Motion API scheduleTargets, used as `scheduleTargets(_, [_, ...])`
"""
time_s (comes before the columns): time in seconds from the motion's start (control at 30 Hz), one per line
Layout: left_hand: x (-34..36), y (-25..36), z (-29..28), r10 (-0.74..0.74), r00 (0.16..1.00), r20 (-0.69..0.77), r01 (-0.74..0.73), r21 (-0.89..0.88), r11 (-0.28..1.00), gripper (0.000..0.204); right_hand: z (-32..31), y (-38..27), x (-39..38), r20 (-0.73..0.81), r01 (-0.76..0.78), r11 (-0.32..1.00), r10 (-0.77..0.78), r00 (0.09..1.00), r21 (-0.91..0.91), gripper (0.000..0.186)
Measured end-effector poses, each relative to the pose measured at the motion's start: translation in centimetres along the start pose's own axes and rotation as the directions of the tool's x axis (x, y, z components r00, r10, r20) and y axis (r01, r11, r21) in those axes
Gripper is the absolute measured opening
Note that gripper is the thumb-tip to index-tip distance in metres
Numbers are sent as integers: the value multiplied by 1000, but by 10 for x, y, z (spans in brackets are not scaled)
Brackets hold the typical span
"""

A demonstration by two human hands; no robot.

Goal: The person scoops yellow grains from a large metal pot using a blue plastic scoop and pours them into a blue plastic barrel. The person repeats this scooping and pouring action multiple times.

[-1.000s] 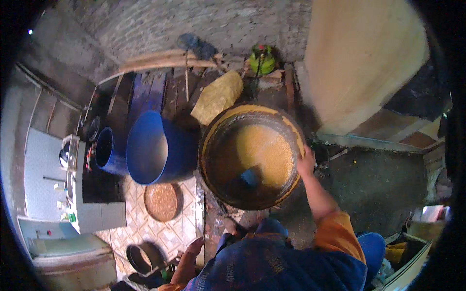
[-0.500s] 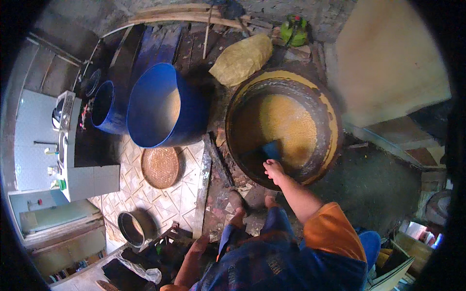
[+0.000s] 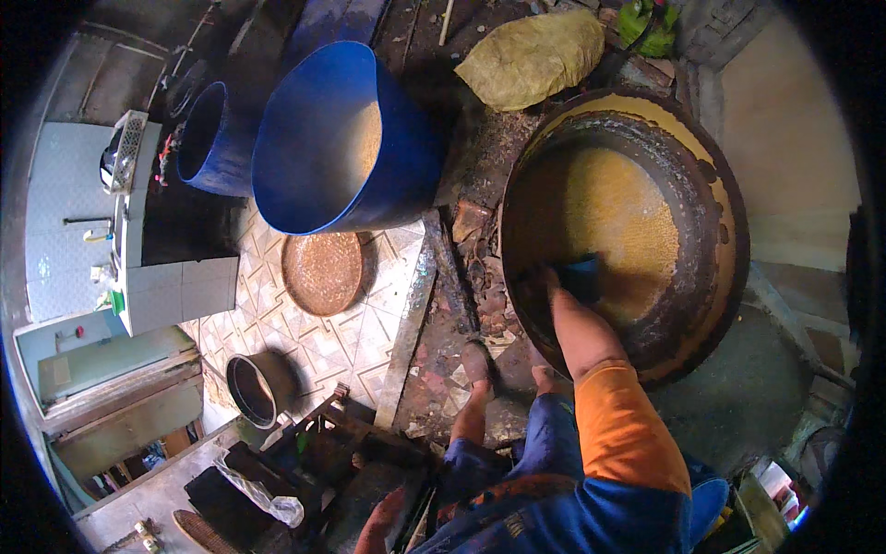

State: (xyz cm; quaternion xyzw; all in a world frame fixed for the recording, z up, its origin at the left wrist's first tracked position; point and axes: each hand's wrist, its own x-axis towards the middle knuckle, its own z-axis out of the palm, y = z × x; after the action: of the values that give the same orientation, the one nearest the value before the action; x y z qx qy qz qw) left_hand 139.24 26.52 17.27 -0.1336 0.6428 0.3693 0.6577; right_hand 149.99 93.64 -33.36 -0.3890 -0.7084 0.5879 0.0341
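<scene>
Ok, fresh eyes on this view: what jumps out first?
Probably the big round pot at right, with yellow grainy contents and the right hand down inside it at a blue scoop. Next, the tall blue barrel left of it, toward the top of the view.

Tiled floor (image 3: 397, 277) bearing a round woven tray (image 3: 323, 273), a pot (image 3: 263, 390)

Bare right hand (image 3: 551, 278) reaches forward and down, orange-sleeved right arm (image 3: 616, 411) extended; bare left hand (image 3: 391, 505) low, grip unclear.
</scene>
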Motion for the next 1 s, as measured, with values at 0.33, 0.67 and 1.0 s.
scheduleTargets(0.33, [47,87,66,-155,979,-129,180,207,962,53,-15,-88,-61,-711,-559,737,619,333,381,40])
scheduleTargets(0.67, [64,107,68,126,989,-71,-101,281,954,52,-142,-182,-137,-293,-432,41,678,675,-901,29])
scheduleTargets(1.0, [52,106,64,-18,999,34,10,231,973,94,-177,-66,-82,-216,-325,176,455,864,-929,19])
